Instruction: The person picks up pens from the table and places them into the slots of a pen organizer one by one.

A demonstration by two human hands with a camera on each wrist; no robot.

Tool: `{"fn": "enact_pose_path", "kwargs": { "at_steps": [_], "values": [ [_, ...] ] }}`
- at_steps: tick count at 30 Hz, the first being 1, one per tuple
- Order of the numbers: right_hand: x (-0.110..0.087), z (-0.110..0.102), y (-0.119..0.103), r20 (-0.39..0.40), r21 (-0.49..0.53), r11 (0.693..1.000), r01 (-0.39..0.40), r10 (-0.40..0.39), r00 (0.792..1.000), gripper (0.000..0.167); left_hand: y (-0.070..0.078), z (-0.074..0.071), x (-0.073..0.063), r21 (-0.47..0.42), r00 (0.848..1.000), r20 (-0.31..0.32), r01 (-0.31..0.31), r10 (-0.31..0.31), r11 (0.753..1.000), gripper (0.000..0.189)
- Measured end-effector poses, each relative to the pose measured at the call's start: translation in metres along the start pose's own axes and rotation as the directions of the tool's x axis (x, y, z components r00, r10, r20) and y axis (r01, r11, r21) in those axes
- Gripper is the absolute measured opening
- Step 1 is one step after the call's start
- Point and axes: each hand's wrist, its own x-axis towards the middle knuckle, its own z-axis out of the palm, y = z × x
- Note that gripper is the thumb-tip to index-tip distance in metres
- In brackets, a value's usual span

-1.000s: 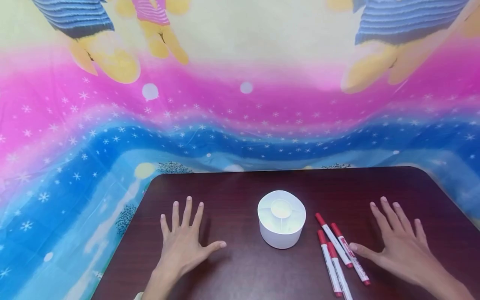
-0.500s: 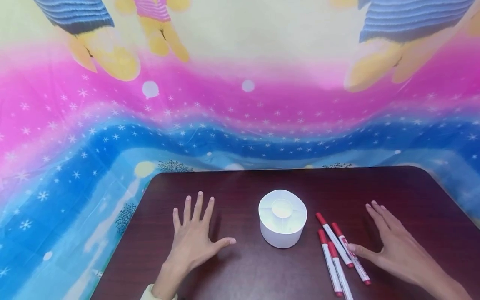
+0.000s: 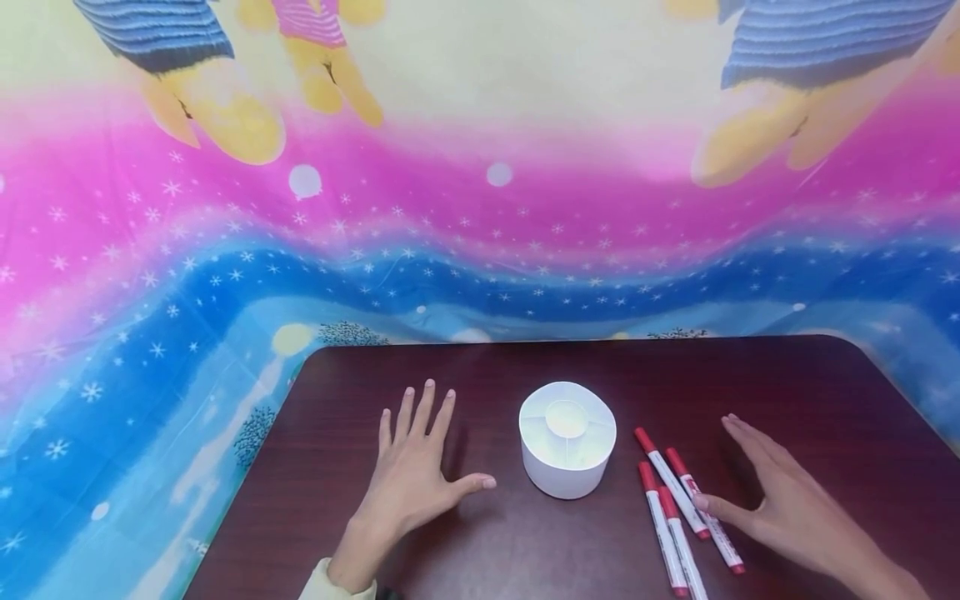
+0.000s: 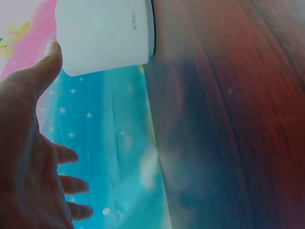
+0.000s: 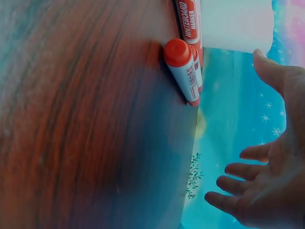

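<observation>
A round white organizer (image 3: 566, 479) with a central cup and divided compartments stands upright on the table; its side also shows in the left wrist view. My left hand (image 3: 412, 479) hovers to its left, fingers spread and thumb toward it, holding nothing. Several red-capped whiteboard markers (image 3: 678, 508) lie loosely side by side to the organizer's right, one cap end large in the right wrist view. My right hand (image 3: 795, 504) is just right of them, fingers extended, thumb tip over the rightmost marker in the head view. From the right wrist view, that thumb looks apart from the markers.
The dark reddish-brown table (image 3: 465, 375) has rounded far corners. Behind it hangs a colourful printed cloth (image 3: 450, 242) with snowflakes and cartoon figures, which also falls along the table's left and right sides.
My left hand has moved right, closer to the organizer. The right hand has turned so its fingers lie closer together, and its thumb has shifted slightly left. Organizer and markers stay put.
</observation>
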Motion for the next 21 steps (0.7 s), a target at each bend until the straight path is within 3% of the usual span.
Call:
{"fn": "enact_pose_path", "kwargs": {
  "at_steps": [21],
  "values": [
    [0.001,0.002,0.001,0.001,0.010,1.000,0.019,-0.019,1.000,0.110,0.018,0.005,0.012,-0.125,0.989,-0.006,-0.145,0.145,0.982,0.122]
  ]
}}
